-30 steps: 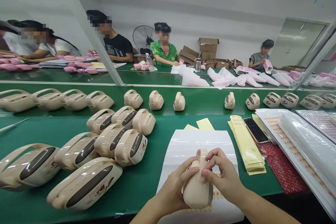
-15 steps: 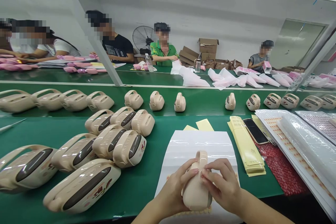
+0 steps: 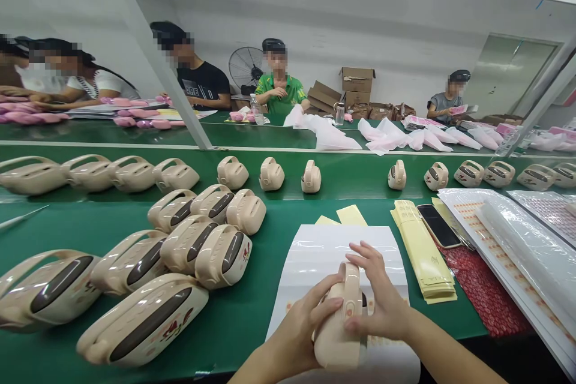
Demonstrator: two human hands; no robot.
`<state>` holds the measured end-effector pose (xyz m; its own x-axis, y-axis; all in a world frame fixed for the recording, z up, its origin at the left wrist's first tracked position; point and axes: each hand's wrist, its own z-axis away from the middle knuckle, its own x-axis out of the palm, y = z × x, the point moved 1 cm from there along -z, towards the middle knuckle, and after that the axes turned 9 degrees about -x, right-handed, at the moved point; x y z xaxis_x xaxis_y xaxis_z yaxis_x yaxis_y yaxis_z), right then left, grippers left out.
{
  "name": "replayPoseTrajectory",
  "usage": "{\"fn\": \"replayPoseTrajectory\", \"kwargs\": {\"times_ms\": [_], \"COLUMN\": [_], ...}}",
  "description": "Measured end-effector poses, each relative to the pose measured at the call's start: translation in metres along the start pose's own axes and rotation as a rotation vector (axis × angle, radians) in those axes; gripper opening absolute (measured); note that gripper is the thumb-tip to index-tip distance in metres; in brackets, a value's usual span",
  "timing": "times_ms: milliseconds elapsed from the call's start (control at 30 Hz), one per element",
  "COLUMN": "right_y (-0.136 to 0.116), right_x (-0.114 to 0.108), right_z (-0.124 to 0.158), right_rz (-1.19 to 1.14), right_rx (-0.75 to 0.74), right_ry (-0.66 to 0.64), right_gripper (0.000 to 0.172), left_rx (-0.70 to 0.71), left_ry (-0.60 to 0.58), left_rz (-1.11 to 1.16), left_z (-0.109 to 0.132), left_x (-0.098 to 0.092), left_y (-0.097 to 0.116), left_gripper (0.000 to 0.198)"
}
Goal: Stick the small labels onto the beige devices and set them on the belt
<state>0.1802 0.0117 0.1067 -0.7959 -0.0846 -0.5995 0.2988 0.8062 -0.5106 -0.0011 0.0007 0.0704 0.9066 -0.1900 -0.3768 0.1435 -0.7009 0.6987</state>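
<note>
In the head view, the left hand [image 3: 299, 327] clamps a beige case [image 3: 333, 345] over a white sheet [image 3: 342, 246]; the right hand [image 3: 382, 303] spreads its fingers, thumb near the handle's [image 3: 352, 282] foot. A thumb drag could smudge the orange mark [image 3: 349, 311]; a slack left grip could drop the case.

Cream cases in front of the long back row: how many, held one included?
9: at left, three rear cases, three middle cases, two front cases; over the white sheet, one held case. More may be hidden behind them.
</note>
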Motion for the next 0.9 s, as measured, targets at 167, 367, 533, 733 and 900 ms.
{"fn": "replayPoseTrajectory", "kwargs": {"times_ms": [167, 367, 533, 733, 900], "right_y": [0.001, 0.012, 0.047, 0.112, 0.185], "right_x": [0.010, 0.019, 0.021, -0.004, -0.035], "right_z": [-0.006, -0.013, -0.019, -0.067, -0.150], "right_rz": [-0.538, -0.803, -0.876, -0.525, -0.140], "right_rx": [0.157, 0.367, 0.656, 0.749, 0.809], "right_ry": [-0.066, 0.134, 0.087, 0.380, 0.532], "right_gripper": [0.059, 0.041, 0.059, 0.035, 0.022], "left_rx": [0.036, -0.068, -0.297, -0.771, -0.734], "left_ry": [0.042, -0.004, 0.042, -0.037, -0.178], "left_rz": [0.070, 0.061, 0.532, 0.209, -0.052], "left_z": [-0.001, 0.003, 0.009, -0.023, -0.033], "left_x": [0.000, 0.006, 0.011, 0.001, -0.004], "left_y": [0.007, 0.007, -0.028, -0.080, -0.102], "left_gripper": [0.089, 0.093, 0.104, 0.077, 0.055]}}
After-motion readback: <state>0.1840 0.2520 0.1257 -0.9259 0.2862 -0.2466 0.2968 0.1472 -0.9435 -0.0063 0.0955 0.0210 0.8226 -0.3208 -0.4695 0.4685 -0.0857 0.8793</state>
